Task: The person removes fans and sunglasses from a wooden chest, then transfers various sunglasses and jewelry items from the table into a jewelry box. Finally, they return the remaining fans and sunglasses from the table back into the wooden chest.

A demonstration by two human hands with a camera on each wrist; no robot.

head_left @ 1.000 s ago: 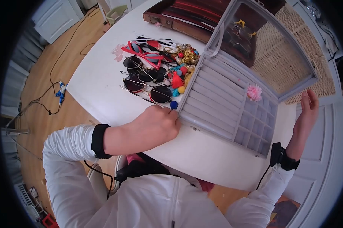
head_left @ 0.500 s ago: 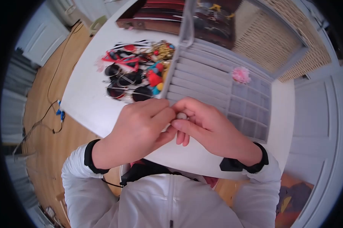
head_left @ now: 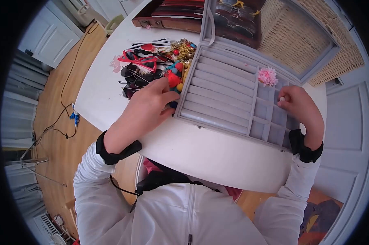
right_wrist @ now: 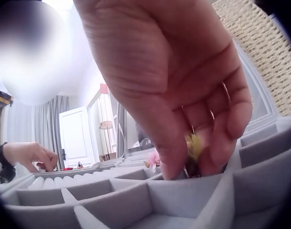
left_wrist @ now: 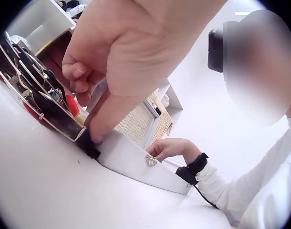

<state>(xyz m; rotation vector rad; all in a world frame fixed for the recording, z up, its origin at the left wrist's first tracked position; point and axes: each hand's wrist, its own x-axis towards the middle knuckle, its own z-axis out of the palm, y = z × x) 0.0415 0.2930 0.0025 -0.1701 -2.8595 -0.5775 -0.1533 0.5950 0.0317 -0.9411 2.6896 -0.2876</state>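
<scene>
Over the divided compartments of a grey jewelry box (head_left: pixel 217 121), my right hand (head_left: pixel 302 105) pinches a small yellow trinket (right_wrist: pixel 195 147) between thumb and fingers. Its fingertips are low among the dividers, and much of the trinket is hidden by them. My left hand (head_left: pixel 145 103) is at the box's left front corner, beside the pile of trinkets (head_left: pixel 177 75). Its thumb and index finger are spread apart in the head view. In the left wrist view, the thumb reaches down to a dark blue piece (left_wrist: pixel 89 147) close to the box wall.
Several sunglasses (head_left: pixel 141 61) lie on the white table (head_left: pixel 209 157) left of the box. A pink flower (head_left: pixel 267 76) sits on the box's divider. Its transparent lid (head_left: pixel 298 45) stands raised. Behind are a brown case (head_left: pixel 151 18) and a woven basket (head_left: pixel 335 49).
Both hands came together in front of the box around a small whitish piece, then parted. The right hand moved to the compartments with a small trinket; the left went back to the trinket pile.
</scene>
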